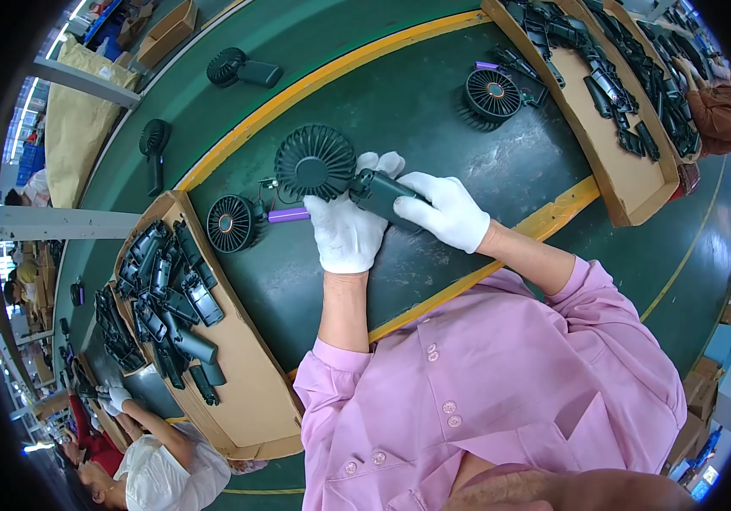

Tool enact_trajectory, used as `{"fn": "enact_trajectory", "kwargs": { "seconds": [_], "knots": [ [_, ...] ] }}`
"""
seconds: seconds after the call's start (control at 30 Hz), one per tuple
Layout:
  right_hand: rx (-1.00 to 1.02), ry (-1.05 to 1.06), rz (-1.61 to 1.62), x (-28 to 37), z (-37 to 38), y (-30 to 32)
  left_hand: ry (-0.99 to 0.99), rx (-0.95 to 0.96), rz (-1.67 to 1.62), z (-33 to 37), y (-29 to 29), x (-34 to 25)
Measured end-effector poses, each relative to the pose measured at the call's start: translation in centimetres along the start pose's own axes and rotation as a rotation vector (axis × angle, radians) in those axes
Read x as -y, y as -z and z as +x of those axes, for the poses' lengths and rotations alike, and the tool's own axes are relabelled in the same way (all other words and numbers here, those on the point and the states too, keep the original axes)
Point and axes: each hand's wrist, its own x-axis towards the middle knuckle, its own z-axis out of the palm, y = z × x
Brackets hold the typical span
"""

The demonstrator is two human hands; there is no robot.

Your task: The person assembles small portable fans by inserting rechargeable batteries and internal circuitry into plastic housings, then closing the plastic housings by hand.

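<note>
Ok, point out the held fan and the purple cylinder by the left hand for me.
Held fan [314, 162]: head view, on the middle of its round grille.
Purple cylinder [288, 215]: head view, on its side, near mid-length.

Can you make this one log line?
left grip: holds black handheld fan | right grip: holds its handle | nearby: purple battery, cardboard tray, black plastic parts

The fan handle [382, 194] hides part of the left hand [347, 230], while the right hand [446, 209] covers some of that handle. The left glove conceals the purple battery's [287, 215] right end. Dark parts [169, 294] in the left box [255, 409] overlap, hiding one another. The far edge cuts off the right box [630, 192]. What the white-shirted co-worker [174, 468] handles is too small to tell.
</note>
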Motion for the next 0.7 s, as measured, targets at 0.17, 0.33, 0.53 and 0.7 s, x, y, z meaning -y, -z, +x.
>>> {"fn": "enact_trajectory", "kwargs": {
  "seconds": [0.17, 0.33, 0.53, 0.7],
  "knots": [
    [0.146, -0.304, 0.359, 0.3, 0.2, 0.5, 0.046, -0.064, 0.084, 0.0, 0.4, 0.1],
    [-0.192, 0.016, 0.167, -1.5, 2.0, 0.4, -0.158, -0.053, 0.535, 0.0, 0.3, 0.9],
    [-0.328, 0.03, 0.609, -3.3, 2.8, -2.3, -0.053, -0.312, 1.296, -1.5, -1.5, 2.9],
    [-0.259, -0.013, 0.682, -2.5, 2.4, -2.0, 0.068, -0.277, 1.627, -2.4, -2.6, 2.2]
  ]
}}
